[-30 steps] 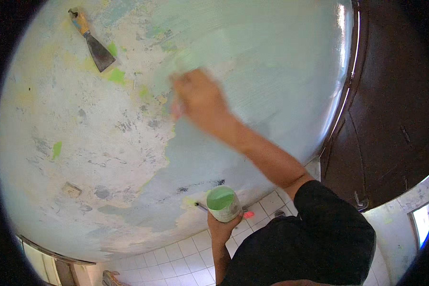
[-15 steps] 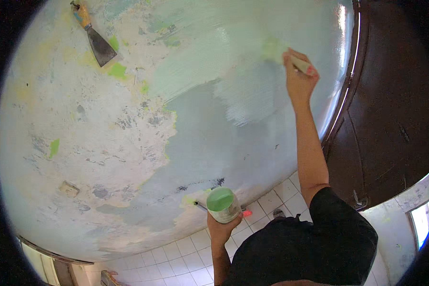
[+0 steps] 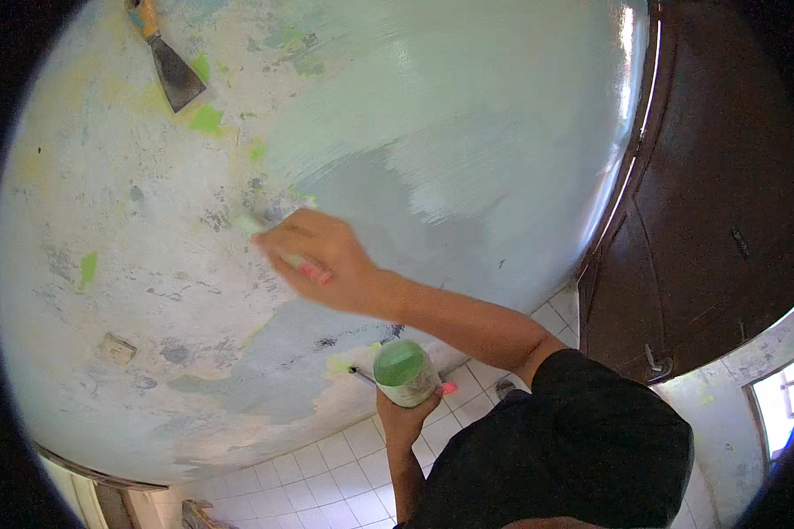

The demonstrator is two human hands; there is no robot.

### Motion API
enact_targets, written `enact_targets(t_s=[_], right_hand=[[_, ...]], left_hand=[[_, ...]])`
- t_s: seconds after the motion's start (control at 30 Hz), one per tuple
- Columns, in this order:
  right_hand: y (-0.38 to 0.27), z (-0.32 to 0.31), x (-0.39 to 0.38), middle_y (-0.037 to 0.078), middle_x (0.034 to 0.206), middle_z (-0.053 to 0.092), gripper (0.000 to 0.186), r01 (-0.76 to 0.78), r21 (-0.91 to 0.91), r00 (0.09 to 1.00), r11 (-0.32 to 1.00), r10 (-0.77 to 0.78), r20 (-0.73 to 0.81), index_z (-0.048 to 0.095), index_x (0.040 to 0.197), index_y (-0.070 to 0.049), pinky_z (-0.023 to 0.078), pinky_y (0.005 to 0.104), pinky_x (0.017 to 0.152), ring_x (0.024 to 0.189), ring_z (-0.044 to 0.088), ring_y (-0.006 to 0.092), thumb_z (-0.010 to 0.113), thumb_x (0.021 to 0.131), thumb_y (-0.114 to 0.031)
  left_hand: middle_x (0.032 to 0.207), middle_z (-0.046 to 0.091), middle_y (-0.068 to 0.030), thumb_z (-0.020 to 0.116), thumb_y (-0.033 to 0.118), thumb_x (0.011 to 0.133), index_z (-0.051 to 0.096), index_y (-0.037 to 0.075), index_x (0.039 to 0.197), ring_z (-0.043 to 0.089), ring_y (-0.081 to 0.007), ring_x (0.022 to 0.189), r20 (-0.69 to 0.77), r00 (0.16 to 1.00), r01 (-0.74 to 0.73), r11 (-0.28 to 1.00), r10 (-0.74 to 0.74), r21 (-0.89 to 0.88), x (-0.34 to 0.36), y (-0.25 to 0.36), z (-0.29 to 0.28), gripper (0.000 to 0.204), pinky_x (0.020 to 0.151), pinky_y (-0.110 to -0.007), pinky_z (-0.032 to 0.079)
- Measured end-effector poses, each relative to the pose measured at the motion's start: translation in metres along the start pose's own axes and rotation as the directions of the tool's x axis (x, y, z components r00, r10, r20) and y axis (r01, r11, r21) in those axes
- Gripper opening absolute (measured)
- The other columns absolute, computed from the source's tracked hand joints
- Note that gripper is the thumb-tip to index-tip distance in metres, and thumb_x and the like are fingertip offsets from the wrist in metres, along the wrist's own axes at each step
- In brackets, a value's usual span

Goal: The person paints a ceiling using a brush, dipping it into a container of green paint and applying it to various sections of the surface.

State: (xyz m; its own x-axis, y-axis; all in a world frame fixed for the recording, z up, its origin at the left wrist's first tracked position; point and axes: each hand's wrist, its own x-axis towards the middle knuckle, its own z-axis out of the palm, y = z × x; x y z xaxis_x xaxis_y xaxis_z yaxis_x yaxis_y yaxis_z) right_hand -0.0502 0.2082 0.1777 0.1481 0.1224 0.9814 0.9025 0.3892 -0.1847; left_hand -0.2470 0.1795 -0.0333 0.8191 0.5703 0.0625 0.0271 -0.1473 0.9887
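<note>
My right hand (image 3: pixel 326 260) is closed around a paintbrush (image 3: pixel 313 271) with a pale handle and pink end. The bristle end, blurred by motion, is at the bare, patchy part of the wall (image 3: pixel 185 273), near the edge of the grey-blue area. Lower down, my left hand (image 3: pixel 404 416) grips a whitish paint pot (image 3: pixel 415 388) from below, its mouth tilted and pale green paint inside. A thin dark rod (image 3: pixel 363 376) runs from the wall toward the pot. Past the pot a pink piece (image 3: pixel 450 388) shows; whether it joins the rod I cannot tell.
A putty knife (image 3: pixel 176 78) with a worn yellow handle is against the wall at upper left. A small square plate (image 3: pixel 117 347) is on the wall below. To the right stands a dark brown door (image 3: pixel 697 203). White floor tiles (image 3: pixel 331 463) lie beneath; a window (image 3: pixel 787 397) is at lower right.
My right hand has swept the paintbrush from the freshly painted upper right down and left to the bare patch. My left hand still holds the paint pot, almost unmoved.
</note>
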Motion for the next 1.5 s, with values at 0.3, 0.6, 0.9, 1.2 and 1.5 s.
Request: enact_targets(t_s=[0.3, 0.6, 0.9, 1.2, 1.5], right_hand=[[0.085, -0.230, -0.011, 0.008, 0.097, 0.077, 0.010, -0.427, -0.337, 0.792, 0.839, 0.167, -0.588, 0.077, 0.099, -0.001, 0.055, 0.0268, 0.077, 0.086, 0.069, 0.0127, 0.074, 0.090, 0.000], [0.053, -0.070, -0.041, 0.013, 0.089, 0.069, 0.024, -0.042, -0.558, 0.985, 0.829, -0.058, -0.160, 0.073, 0.101, -0.011, 0.054, 0.0443, 0.068, 0.082, 0.066, 0.0336, 0.072, 0.078, -0.003], [0.010, 0.008, -0.043, 0.010, 0.091, 0.072, 0.026, -0.028, -0.024, 0.999, 0.999, 0.028, -0.023, 0.074, 0.107, -0.008, 0.055, 0.0381, 0.067, 0.079, 0.068, 0.0290, 0.077, 0.082, 0.001], [0.084, -0.211, -0.049, 0.008, 0.093, 0.075, 0.007, -0.376, -0.496, 0.815, 0.783, 0.024, -0.579, 0.076, 0.096, -0.002, 0.054, 0.0298, 0.078, 0.088, 0.070, 0.0163, 0.074, 0.090, -0.001], [0.005, 0.012, -0.034, 0.015, 0.093, 0.067, 0.029, -0.028, -0.340, 1.000, 0.940, 0.022, -0.021, 0.072, 0.113, -0.008, 0.054, 0.0430, 0.075, 0.091, 0.065, 0.0344, 0.070, 0.085, -0.002]], left_hand=[[0.114, 0.072, -0.0124, 0.097, 0.019, 0.066, 0.063, -0.002, 0.122, 0.070, -0.0232, 0.102, -0.005, 0.998, -0.059, 0.997, 0.059, -0.043, 0.001, 0.004, 0.004, 0.069, 0.091, -0.038, 0.056], [0.113, 0.072, -0.0125, 0.096, 0.018, 0.066, 0.061, -0.003, 0.125, 0.070, -0.0227, 0.102, -0.055, 0.997, -0.054, 0.998, 0.051, -0.044, -0.009, -0.009, -0.005, 0.072, 0.090, -0.037, 0.057], [0.117, 0.071, -0.0126, 0.097, 0.016, 0.064, 0.060, -0.002, 0.126, 0.069, -0.0236, 0.104, -0.123, 0.992, -0.026, 1.000, 0.024, -0.015, -0.026, -0.009, -0.016, 0.074, 0.092, -0.038, 0.056], [0.117, 0.071, -0.0121, 0.098, 0.016, 0.065, 0.060, -0.002, 0.126, 0.069, -0.0225, 0.105, -0.098, 0.994, -0.046, 0.999, 0.048, 0.013, -0.024, -0.019, -0.026, 0.074, 0.093, -0.038, 0.056], [0.113, 0.072, -0.0110, 0.100, 0.020, 0.063, 0.063, -0.002, 0.123, 0.069, -0.0219, 0.101, -0.126, 0.992, -0.027, 1.000, 0.027, 0.000, -0.029, -0.022, -0.029, 0.073, 0.092, -0.038, 0.055]])
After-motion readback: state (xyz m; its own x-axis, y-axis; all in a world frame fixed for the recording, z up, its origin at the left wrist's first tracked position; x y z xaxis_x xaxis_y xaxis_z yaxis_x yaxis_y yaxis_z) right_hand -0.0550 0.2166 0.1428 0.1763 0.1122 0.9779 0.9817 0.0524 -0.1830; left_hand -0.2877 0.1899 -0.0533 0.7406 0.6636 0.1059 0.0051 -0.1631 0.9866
